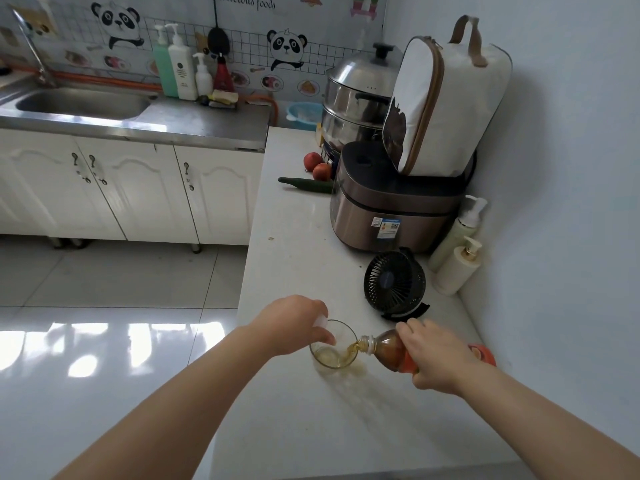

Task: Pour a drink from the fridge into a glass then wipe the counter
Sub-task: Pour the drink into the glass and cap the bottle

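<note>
A clear glass [335,355] stands on the white counter [294,410] near its left edge. My left hand [294,323] grips the glass at its left rim and also holds a small white cap. My right hand [440,358] holds a plastic bottle [391,351] of brown drink with an orange label, tipped on its side with the open neck over the glass rim. A thin amber stream runs from the neck into the glass, which has a shallow pool of drink at its bottom.
A small black fan [394,282] stands just behind the glass. Further back are a rice cooker [388,209] with a white bag on it, a steel steamer [356,105], two pump bottles [457,258], a cucumber [306,184] and two apples [317,166]. The sink [83,103] is at far left.
</note>
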Motion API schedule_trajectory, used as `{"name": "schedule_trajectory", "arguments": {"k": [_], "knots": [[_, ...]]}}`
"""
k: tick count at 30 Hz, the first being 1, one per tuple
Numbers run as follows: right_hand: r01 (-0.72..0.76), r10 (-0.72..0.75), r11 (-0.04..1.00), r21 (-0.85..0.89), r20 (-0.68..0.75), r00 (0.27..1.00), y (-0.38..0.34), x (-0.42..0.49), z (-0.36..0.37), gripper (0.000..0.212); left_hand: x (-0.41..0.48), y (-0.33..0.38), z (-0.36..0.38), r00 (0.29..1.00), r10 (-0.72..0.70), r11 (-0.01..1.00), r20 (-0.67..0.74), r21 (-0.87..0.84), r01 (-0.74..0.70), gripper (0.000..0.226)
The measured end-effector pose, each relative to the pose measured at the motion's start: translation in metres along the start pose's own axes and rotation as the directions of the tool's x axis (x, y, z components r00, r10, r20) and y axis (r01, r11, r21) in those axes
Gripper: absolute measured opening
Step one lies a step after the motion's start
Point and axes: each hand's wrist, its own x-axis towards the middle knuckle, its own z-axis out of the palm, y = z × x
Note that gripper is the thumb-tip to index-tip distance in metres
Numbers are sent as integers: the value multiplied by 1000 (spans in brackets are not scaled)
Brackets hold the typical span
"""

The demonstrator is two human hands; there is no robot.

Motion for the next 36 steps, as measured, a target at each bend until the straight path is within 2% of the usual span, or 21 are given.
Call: {"name": "schedule_trajectory", "arguments": {"k": [27, 32, 36], "knots": [[-8, 8, 1000, -16, -9, 1000, -4, 0, -8, 59, -1, 2, 0, 999, -18, 1000, 27, -5, 18, 51], [-35, 37, 995, 92, -22, 999, -6, -1, -6, 60, -2, 5, -1, 1000, -19, 1000, 10, -10, 19, 54], [-87, 108, 954, 286, -60, 992, -7, -3, -3, 63, -2, 10, -6, 1000, -21, 1000, -15, -9, 21, 54]]}}
